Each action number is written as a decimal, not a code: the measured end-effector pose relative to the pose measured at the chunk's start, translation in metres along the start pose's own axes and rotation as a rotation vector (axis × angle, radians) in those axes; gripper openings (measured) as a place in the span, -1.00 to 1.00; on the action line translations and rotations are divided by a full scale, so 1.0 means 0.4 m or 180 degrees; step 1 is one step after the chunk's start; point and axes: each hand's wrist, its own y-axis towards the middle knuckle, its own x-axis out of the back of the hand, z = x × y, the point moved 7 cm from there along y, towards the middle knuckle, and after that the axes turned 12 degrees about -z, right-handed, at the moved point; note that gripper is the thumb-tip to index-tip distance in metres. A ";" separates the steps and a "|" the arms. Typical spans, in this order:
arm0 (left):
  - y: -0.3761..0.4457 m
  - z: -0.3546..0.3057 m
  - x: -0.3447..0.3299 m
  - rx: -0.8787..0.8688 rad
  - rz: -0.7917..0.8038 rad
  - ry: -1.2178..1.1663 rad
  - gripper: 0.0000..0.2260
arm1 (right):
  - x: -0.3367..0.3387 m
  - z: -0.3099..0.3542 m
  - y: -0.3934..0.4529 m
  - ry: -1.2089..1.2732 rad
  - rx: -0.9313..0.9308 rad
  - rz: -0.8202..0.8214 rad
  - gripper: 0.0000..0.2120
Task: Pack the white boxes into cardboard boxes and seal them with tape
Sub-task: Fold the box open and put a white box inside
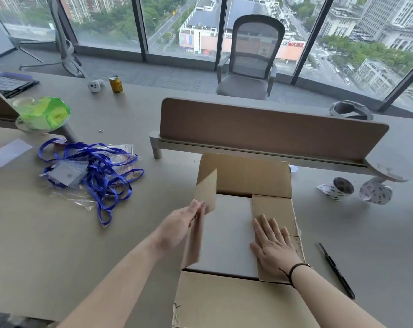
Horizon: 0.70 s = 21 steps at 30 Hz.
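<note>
Cardboard box [244,176], plain brown corrugated with scuffed edges, is sitting on the matte grey desk [59,233] in front of the person with a smooth white box [226,235] lying flat inside it; the right hand [273,248] is pressing flat, fingers straight, on the right flap, and the left hand [178,224] is touching the upright left flap with straight fingers. Two printed tape rolls [340,188] are lying to the right near a brown divider panel [271,129], a black cutter [335,269] just right of the box, tangled blue lanyards [106,176] to the left. A grey mesh chair [250,58] is standing before floor-to-ceiling windows showing city buildings.
</note>
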 end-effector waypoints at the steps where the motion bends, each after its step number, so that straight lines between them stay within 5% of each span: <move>1: 0.009 0.029 -0.042 -0.0044 0.0242 0.0325 -0.52 | 0.000 0.001 0.000 0.0005 0.0008 -0.0015 -0.38; 5: 0.045 0.151 -0.119 -0.0806 0.0571 0.3240 -0.51 | 0.001 0.000 -0.003 0.0055 -0.0008 -0.0066 -0.38; 7: 0.049 0.164 -0.123 -0.1156 0.0421 0.3870 -0.48 | 0.004 0.002 -0.005 0.0051 0.0001 -0.0094 -0.38; 16: 0.063 0.176 -0.129 -0.1248 0.0385 0.4130 -0.48 | 0.005 -0.005 -0.004 0.0118 0.0007 -0.0160 -0.38; 21: 0.074 0.168 -0.102 -0.1154 0.0529 0.3383 -0.44 | 0.043 -0.011 -0.025 0.0672 0.0025 0.0047 -0.44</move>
